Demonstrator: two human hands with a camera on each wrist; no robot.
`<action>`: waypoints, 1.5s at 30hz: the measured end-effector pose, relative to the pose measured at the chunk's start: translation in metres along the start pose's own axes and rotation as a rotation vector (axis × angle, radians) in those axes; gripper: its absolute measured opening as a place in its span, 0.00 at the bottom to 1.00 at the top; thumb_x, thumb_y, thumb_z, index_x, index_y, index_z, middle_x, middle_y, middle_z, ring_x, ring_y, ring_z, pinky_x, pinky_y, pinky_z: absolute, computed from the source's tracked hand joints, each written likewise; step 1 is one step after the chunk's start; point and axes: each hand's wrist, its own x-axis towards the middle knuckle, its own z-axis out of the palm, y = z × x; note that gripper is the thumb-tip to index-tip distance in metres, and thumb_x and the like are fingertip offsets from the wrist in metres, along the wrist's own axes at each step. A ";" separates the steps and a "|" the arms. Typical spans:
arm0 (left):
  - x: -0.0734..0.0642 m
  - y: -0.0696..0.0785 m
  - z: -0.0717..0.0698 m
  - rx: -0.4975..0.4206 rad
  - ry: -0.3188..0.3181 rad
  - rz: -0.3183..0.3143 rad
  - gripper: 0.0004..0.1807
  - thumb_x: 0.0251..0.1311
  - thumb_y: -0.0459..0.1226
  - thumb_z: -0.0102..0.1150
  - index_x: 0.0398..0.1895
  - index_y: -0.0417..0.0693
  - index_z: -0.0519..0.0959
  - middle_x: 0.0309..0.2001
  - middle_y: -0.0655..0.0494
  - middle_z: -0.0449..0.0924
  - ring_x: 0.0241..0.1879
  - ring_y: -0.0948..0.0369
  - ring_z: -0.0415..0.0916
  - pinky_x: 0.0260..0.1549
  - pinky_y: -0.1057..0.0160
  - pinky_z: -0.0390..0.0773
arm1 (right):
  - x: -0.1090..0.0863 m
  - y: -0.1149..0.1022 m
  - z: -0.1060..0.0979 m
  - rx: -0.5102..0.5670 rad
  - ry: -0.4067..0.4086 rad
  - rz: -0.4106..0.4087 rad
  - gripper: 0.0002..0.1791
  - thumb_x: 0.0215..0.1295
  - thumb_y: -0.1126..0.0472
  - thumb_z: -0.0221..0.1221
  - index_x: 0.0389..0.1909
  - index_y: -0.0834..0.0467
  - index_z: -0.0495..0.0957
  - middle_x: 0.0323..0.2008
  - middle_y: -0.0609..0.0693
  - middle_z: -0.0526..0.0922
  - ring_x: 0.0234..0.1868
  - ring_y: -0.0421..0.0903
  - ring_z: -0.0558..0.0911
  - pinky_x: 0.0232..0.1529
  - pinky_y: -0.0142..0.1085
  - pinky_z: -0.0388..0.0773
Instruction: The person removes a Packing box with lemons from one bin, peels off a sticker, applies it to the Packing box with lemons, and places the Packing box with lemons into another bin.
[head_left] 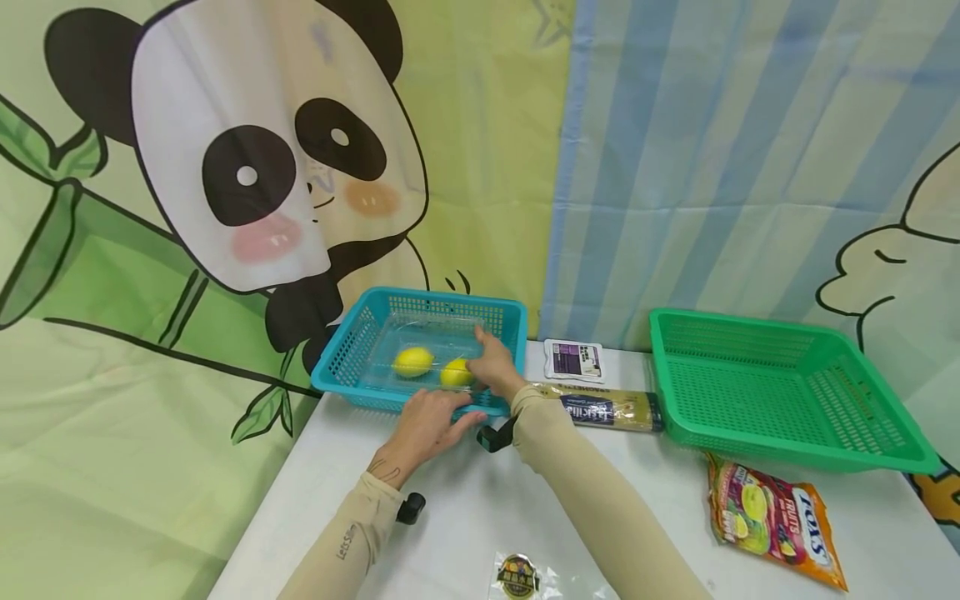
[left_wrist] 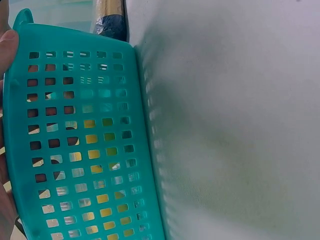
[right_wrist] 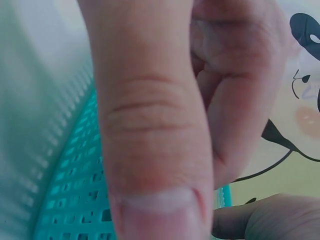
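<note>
In the head view a clear plastic tray (head_left: 382,354) with two lemons (head_left: 413,362) lies inside a blue basket (head_left: 348,398). My right hand (head_left: 495,362) reaches over the basket's right side and holds the tray's right end, its fingers beside the right-hand lemon (head_left: 456,372). At the near rim is my left hand (head_left: 431,421), fingers reaching over into the basket. Through the wall holes in the left wrist view, fingers and yellow lemon show; whether those fingers hold the tray I cannot tell. The right thumb (right_wrist: 155,150) fills the middle of the right wrist view.
A spaghetti pack (head_left: 611,408) lies between the blue basket and a green basket (head_left: 795,454). Behind it is a small white and purple packet (head_left: 573,360). A bag of Fox's fruit sweets (head_left: 776,521) lies at right, and clear plastic with a round label (head_left: 517,575) at the front.
</note>
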 end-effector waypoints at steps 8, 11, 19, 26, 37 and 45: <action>-0.001 0.001 -0.001 0.006 0.009 0.005 0.17 0.67 0.56 0.60 0.37 0.56 0.86 0.32 0.61 0.88 0.34 0.62 0.84 0.38 0.54 0.80 | -0.005 -0.005 -0.006 0.019 -0.011 -0.021 0.43 0.71 0.72 0.55 0.81 0.48 0.49 0.82 0.53 0.49 0.12 0.45 0.64 0.15 0.32 0.71; -0.001 0.002 -0.002 -0.001 0.007 0.002 0.18 0.67 0.56 0.60 0.39 0.55 0.87 0.34 0.60 0.89 0.35 0.61 0.85 0.39 0.53 0.81 | -0.007 -0.006 -0.008 0.043 -0.018 -0.023 0.43 0.71 0.73 0.54 0.82 0.47 0.49 0.82 0.52 0.49 0.11 0.45 0.63 0.15 0.32 0.71; -0.002 0.004 -0.003 -0.030 -0.015 -0.020 0.20 0.67 0.56 0.60 0.46 0.52 0.88 0.39 0.57 0.90 0.38 0.59 0.86 0.39 0.53 0.79 | -0.012 -0.012 -0.017 0.134 -0.037 -0.016 0.45 0.71 0.74 0.51 0.82 0.44 0.46 0.82 0.51 0.46 0.11 0.41 0.62 0.46 0.59 0.82; -0.001 0.004 -0.002 -0.035 -0.016 -0.027 0.22 0.67 0.56 0.60 0.48 0.51 0.88 0.41 0.55 0.90 0.40 0.57 0.87 0.44 0.49 0.81 | -0.020 -0.027 -0.037 0.183 -0.085 -0.028 0.45 0.73 0.73 0.49 0.82 0.42 0.43 0.83 0.50 0.41 0.11 0.40 0.61 0.24 0.35 0.80; -0.001 0.003 -0.002 -0.034 -0.014 -0.036 0.21 0.67 0.56 0.60 0.47 0.51 0.88 0.39 0.55 0.90 0.38 0.57 0.86 0.41 0.50 0.80 | -0.033 -0.051 -0.071 0.215 -0.084 -0.005 0.47 0.72 0.75 0.48 0.82 0.38 0.42 0.82 0.56 0.39 0.13 0.39 0.59 0.26 0.38 0.75; -0.001 0.004 -0.002 -0.039 -0.022 -0.042 0.24 0.67 0.57 0.59 0.50 0.50 0.87 0.43 0.54 0.90 0.42 0.55 0.87 0.43 0.50 0.79 | -0.046 -0.062 -0.094 0.207 -0.053 0.003 0.48 0.68 0.78 0.49 0.82 0.40 0.45 0.82 0.57 0.40 0.14 0.37 0.62 0.43 0.47 0.84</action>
